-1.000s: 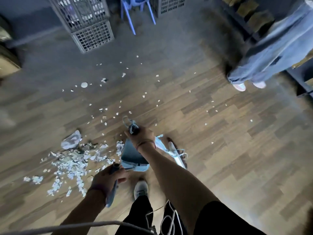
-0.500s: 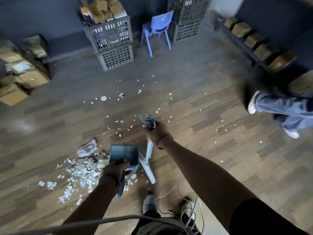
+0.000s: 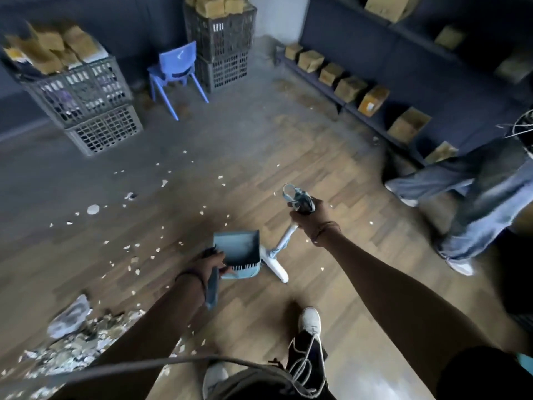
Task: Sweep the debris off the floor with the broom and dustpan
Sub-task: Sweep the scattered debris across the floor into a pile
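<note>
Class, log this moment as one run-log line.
left hand: grips dustpan handle | right hand: grips broom handle | debris pile: on floor, lower left

Your dustpan (image 3: 239,251) is light blue, with a comb of teeth along its near edge and a dark handle gripped by your left hand (image 3: 209,265). Its open mouth faces away from you. Just to its right the broom (image 3: 284,241), a white pole on a slim white head, slants up into your right hand (image 3: 308,217). Pale debris (image 3: 78,342) is heaped at your lower left, and loose flecks are strewn over the wooden floor (image 3: 331,157) ahead.
</note>
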The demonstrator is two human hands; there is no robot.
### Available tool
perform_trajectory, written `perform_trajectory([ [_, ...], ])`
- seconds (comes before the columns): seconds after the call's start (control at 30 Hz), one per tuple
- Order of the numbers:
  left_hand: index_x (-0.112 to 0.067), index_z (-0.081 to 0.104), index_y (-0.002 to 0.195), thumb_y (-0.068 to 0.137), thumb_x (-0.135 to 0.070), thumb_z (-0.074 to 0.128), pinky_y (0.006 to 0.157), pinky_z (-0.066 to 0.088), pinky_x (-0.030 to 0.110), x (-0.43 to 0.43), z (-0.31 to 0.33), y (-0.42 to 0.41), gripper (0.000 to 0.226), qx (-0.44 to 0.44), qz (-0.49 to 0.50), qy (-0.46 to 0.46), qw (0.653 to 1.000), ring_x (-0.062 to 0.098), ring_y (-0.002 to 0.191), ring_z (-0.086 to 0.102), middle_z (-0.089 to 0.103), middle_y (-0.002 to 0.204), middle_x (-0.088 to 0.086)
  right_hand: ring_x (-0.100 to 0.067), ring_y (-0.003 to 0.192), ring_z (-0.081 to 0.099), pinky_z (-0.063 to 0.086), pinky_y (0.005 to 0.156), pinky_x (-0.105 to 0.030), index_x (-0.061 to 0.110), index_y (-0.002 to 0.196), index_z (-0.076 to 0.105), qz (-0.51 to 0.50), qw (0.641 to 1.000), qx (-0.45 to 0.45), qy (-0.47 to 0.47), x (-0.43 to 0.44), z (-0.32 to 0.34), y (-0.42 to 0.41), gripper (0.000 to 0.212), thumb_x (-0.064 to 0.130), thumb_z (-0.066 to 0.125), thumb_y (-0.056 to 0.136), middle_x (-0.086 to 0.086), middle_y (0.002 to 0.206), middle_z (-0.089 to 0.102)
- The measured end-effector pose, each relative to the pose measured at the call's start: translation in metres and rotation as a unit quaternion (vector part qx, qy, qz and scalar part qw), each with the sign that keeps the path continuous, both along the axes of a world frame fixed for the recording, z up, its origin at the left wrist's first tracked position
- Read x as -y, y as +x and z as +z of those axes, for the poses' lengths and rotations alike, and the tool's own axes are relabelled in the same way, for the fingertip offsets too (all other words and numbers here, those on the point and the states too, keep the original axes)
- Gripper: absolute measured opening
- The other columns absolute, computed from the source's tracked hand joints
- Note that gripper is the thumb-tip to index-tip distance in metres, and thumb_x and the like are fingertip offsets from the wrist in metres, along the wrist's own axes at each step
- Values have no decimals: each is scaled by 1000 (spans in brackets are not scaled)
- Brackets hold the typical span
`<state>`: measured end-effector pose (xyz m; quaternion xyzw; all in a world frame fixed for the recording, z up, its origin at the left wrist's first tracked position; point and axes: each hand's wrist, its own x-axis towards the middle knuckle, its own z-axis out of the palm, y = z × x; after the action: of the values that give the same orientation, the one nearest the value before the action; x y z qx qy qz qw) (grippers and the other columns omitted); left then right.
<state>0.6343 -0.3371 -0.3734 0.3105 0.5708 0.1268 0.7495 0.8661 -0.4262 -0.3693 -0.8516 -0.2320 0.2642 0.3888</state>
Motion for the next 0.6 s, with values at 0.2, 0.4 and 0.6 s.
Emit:
perform_trajectory([
  [0.2,-5,50,84,93,1,50,30,39,13,24,-6,131,11,-18,-50,19,998,7,30,56,50,81,11,-25,78,63,46,68,-27,17,98,71,-10,996,73,-45,33,25,136,24,12,64,75,-8,80,69],
  [0.4,-17,52,77,93,-6,52,33,34,10,43,-21,256,20,-65,-70,12,995,4,35,59,61,42,-10,-28,87,65,48,73,-31,19,94,68,-5,996,69,-55,57,-2,292,20,22,66,74,-10,86,71],
  [0.6,-20,59,85,88,-1,59,52,33,25,52,-43,334,19,-84,-37,7,996,8,41,64,68,61,-9,-26,102,64,47,87,-32,20,115,68,55,992,51,-97,48,-56,396,37,21,74,79,-10,105,72],
])
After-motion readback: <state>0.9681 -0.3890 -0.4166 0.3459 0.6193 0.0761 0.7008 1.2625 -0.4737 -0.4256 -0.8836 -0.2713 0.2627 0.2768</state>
